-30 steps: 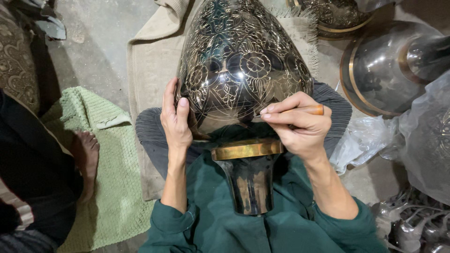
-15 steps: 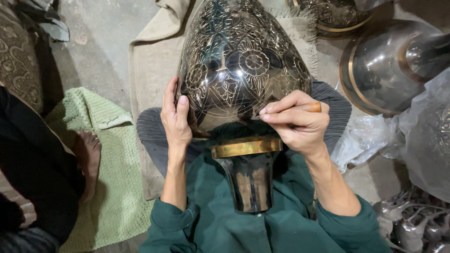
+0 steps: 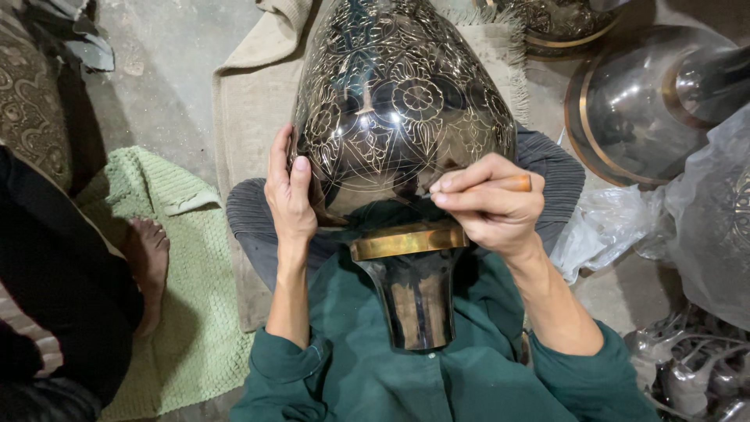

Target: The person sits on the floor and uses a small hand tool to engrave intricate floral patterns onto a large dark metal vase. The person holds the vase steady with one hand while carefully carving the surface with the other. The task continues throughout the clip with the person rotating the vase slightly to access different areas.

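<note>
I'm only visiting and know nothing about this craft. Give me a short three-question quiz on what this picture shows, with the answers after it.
1. True or false: the left hand rests flat against the side of the engraved black vase.
2. What does the right hand pinch? A) a wooden-handled tool B) a paintbrush C) a cloth
3. What colour is the towel lying on the floor, on the left of the picture?

Key:
1. True; its palm lies on the vase's side.
2. A; the tool's tip is hidden where it meets the vase.
3. Green; a bare foot of another person rests on it.
</note>
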